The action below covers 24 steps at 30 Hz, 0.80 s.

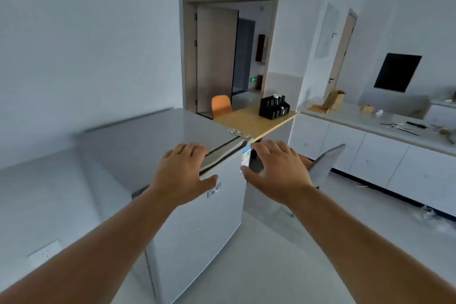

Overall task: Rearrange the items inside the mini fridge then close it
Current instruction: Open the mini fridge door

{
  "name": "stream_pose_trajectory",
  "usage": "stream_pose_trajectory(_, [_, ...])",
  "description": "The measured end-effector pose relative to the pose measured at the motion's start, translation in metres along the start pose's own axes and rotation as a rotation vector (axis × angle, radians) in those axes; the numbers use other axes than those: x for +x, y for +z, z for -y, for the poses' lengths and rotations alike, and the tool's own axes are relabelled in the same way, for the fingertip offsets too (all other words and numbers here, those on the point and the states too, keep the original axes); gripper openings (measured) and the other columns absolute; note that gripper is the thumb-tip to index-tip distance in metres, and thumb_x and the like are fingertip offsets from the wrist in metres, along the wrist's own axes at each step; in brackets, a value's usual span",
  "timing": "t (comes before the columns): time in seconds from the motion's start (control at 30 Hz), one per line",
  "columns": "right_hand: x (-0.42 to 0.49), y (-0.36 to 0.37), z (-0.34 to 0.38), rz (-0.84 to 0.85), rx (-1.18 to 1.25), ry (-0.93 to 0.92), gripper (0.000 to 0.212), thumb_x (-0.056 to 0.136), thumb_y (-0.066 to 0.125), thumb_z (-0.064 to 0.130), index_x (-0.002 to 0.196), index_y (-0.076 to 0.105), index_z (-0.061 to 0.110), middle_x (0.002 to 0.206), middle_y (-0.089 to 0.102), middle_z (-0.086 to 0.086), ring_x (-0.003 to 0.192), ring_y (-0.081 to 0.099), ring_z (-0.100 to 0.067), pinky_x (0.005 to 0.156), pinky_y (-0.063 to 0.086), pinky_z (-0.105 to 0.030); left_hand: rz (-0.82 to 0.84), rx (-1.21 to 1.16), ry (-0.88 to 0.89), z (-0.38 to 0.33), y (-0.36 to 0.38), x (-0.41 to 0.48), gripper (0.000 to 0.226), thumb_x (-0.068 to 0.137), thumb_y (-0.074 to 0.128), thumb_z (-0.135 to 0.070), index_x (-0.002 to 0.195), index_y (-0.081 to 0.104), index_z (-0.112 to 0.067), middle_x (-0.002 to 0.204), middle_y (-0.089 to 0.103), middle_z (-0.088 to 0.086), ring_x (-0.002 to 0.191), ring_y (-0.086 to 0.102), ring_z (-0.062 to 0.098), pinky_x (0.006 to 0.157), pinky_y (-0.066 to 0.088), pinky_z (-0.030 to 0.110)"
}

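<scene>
A grey mini fridge [148,145] stands below me in the head view, its flat top facing up. Its door [204,229] sits almost against the body, with a thin dark gap along the top edge. My left hand [183,175] lies fingers spread over the door's top edge, thumb down on the door front. My right hand [274,170] hovers with fingers apart at the door's right corner, next to a blue and white label [246,157]. Neither hand holds anything. The fridge's inside is hidden.
A wooden table [249,119] with a black organiser [274,106] and an orange chair [221,106] stands behind the fridge. White cabinets with a cluttered counter [370,126] run along the right. A grey chair back [323,165] sits just right of my right hand. An open doorway [232,57] lies ahead.
</scene>
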State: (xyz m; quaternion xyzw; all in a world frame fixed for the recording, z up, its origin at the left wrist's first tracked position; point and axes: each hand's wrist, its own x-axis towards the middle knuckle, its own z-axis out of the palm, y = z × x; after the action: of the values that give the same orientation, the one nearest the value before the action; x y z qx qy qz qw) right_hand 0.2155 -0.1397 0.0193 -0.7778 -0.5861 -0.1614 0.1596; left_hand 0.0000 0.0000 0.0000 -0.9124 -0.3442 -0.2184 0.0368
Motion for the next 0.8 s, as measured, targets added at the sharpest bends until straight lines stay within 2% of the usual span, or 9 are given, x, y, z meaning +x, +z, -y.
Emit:
stream_pose_trajectory(0.13, [0.017, 0.042, 0.042, 0.066, 0.063, -0.083, 0.065, 0.094, 0.033, 0.072, 0.140, 0.054, 0.031, 0.141, 0.057, 0.009, 0.133, 0.045, -0.015, 0.110, 0.040, -0.041, 0.142, -0.073, -0.024, 0.040, 0.019, -0.001, 0.078, 0.080, 0.050, -0.072, 0.146, 0.049, -0.029, 0.151, 0.055, -0.004, 0.138, 0.048, 0.024, 0.108, 0.042, 0.044])
stream_pose_trajectory(0.27, [0.025, 0.080, 0.070, 0.058, 0.109, -0.168, 0.054, 0.096, 0.040, 0.062, 0.133, 0.062, 0.028, 0.132, 0.062, 0.009, 0.127, 0.049, -0.014, 0.107, 0.043, -0.036, 0.241, -0.150, 0.022, 0.054, 0.032, -0.001, 0.076, 0.083, 0.054, -0.071, 0.146, 0.047, -0.030, 0.155, 0.052, -0.005, 0.139, 0.049, 0.023, 0.110, 0.043, 0.040])
stream_pose_trajectory(0.4, [0.028, 0.102, 0.084, 0.009, 0.178, -0.179, 0.041, 0.097, 0.048, 0.050, 0.123, 0.064, 0.023, 0.120, 0.062, 0.004, 0.115, 0.052, -0.015, 0.095, 0.044, -0.029, 0.284, -0.113, 0.121, 0.058, 0.039, -0.015, 0.086, 0.083, 0.049, -0.074, 0.159, 0.032, -0.038, 0.170, 0.033, -0.005, 0.157, 0.028, 0.019, 0.127, 0.020, 0.039])
stream_pose_trajectory(0.53, [0.030, 0.113, 0.082, -0.052, 0.203, -0.224, 0.031, 0.096, 0.055, 0.037, 0.117, 0.066, 0.017, 0.114, 0.061, 0.001, 0.109, 0.054, -0.019, 0.090, 0.047, -0.030, 0.370, -0.173, 0.083, 0.079, 0.031, 0.003, 0.084, 0.083, 0.036, -0.083, 0.158, 0.031, -0.045, 0.173, 0.026, -0.011, 0.160, 0.020, 0.016, 0.131, 0.014, 0.046])
stream_pose_trajectory(0.67, [0.023, 0.122, 0.085, -0.119, 0.254, -0.250, 0.027, 0.095, 0.060, 0.030, 0.115, 0.072, 0.016, 0.112, 0.064, -0.001, 0.111, 0.056, -0.024, 0.089, 0.051, -0.036, 0.446, -0.107, -0.003, 0.110, 0.034, 0.020, 0.064, 0.103, 0.019, -0.069, 0.164, 0.016, -0.049, 0.176, 0.007, -0.016, 0.162, 0.003, 0.010, 0.131, -0.002, 0.045])
stream_pose_trajectory(0.8, [0.016, 0.122, 0.094, -0.124, 0.285, -0.304, 0.029, 0.095, 0.060, 0.033, 0.117, 0.072, 0.018, 0.111, 0.066, 0.002, 0.112, 0.057, -0.020, 0.094, 0.049, -0.035, 0.446, -0.068, -0.038, 0.109, 0.039, 0.018, 0.079, 0.090, 0.004, -0.079, 0.163, 0.005, -0.051, 0.176, -0.001, -0.018, 0.162, -0.002, 0.008, 0.130, -0.005, 0.048])
